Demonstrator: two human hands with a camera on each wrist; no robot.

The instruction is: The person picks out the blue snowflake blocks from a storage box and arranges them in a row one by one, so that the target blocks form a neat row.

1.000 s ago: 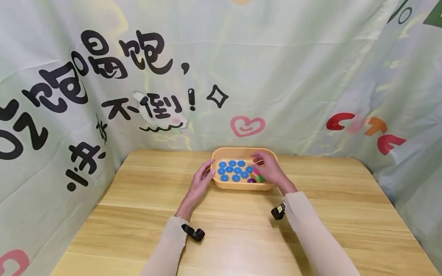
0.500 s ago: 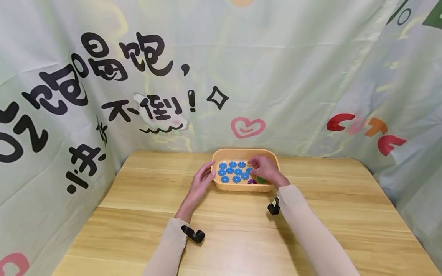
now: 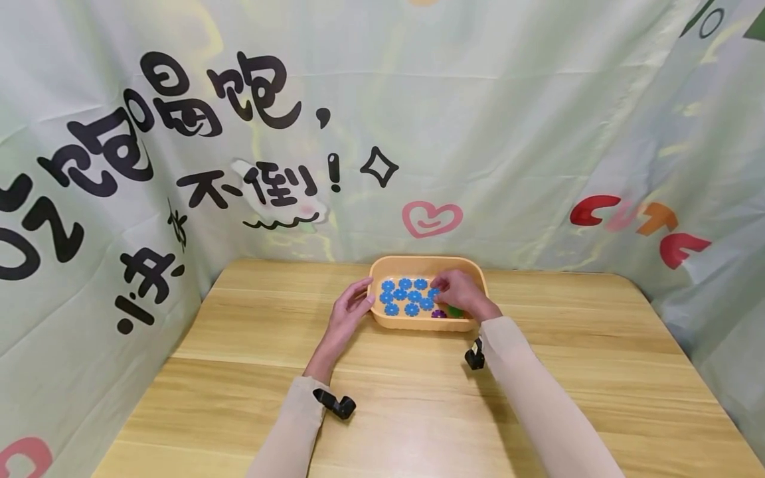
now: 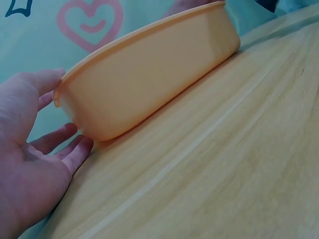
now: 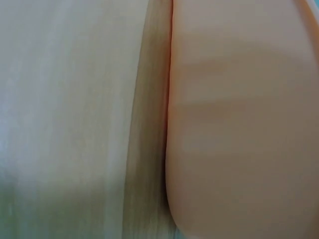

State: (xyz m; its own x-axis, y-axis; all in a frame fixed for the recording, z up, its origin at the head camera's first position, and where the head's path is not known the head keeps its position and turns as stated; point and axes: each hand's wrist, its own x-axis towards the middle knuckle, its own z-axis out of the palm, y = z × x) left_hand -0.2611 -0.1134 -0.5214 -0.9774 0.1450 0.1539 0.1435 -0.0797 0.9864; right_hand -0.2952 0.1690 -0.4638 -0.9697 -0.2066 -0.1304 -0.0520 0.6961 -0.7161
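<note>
A shallow orange plastic basin (image 3: 418, 323) stands on the table, holding several blue flower-shaped pieces (image 3: 412, 309). A purple flower-shaped piece (image 3: 439, 314) and a green piece (image 3: 455, 311) lie near its front right. My left hand (image 3: 346, 311) rests against the basin's left end; in the left wrist view its extended fingers (image 4: 48, 78) meet the rim and lower wall. My right hand (image 3: 463, 292) reaches over the right part of the basin, with bent fingertips right at a blue piece. Its palm side is hidden, and I cannot tell whether it pinches anything.
The wooden table (image 3: 406, 398) runs back to a printed cloth (image 3: 508, 166) hanging close behind the basin. Each sleeve has a small black wrist camera (image 3: 336, 403) on it. The right wrist view shows mainly the basin's outer wall (image 5: 244, 124).
My right hand has moved slightly left and lower over the basin, covering the pink piece that showed a second ago. My left hand stays at the left end.
</note>
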